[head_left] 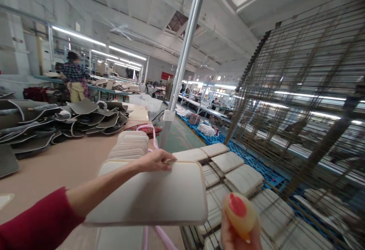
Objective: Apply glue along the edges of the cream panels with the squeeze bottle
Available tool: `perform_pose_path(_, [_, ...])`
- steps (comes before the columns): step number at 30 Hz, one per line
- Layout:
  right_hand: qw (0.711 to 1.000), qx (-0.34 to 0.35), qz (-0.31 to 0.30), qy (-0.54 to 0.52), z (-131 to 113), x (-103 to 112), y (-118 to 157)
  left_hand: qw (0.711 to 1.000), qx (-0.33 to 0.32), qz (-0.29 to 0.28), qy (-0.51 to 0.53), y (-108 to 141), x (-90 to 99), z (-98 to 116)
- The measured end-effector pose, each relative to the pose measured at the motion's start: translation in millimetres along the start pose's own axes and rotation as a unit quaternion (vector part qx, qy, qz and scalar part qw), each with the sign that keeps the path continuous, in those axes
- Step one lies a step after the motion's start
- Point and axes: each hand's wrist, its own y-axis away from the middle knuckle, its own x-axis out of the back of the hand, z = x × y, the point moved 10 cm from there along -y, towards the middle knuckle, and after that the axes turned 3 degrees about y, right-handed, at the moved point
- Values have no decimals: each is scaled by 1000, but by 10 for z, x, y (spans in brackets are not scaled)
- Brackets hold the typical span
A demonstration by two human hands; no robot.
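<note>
White panel [148, 193] being pinched at its far edge by left hand [159, 160], its face apparently being kept untouched. Yellow piece with red patch [242, 216] being gripped upright in right hand [228, 238], beside the panel, perhaps for ready use.

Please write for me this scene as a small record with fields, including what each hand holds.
Left hand: the left hand grips the top edge of a pale rounded panel
Right hand: the right hand holds a yellowish rounded object with a red patch
Table: the brown table bears grey pieces in a heap and a row of pale panels
Right side: a wire rack, with more panels laid out
Background: a person in a checked top; lit ceiling lamps
</note>
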Motion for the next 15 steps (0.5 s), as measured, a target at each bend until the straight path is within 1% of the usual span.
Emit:
perform_pose_path(1, [994, -53, 64, -70, 5, 66, -52, 1000, -11, -17, 6, 70, -10, 58])
perform_pose_path(2, [985, -91, 111, -99, -7, 80, -87, 999, -15, -30, 11, 140, -14, 103])
perform_pose_path(3, [987, -56, 115, -95, -160, 24, -150, 999, -14, -38, 14, 206, -11, 134])
perform_pose_path(4, [988, -39, 128, -82, -262, -15, -189, 999, -10, -47, 16, 268, -11, 158])
perform_pose_path(6, [993, 26, 113, -26, -503, -149, -244, 998, -4, -60, 20, 378, -6, 198])
perform_pose_path(8, [993, 67, 90, 27, -652, -269, -246, 998, 0, -66, 19, 462, 12, 226])
perform_pose_path(11, [989, 88, 74, 89, -758, -350, -207, 997, 5, -71, 10, 544, 45, 240])
perform_pose_path(13, [987, 97, 61, 111, -802, -381, -191, 997, 0, -77, 7, 580, 61, 254])
perform_pose_path(15, [983, 126, 40, 128, -868, -419, -187, 997, -7, -81, 9, 609, 73, 270])
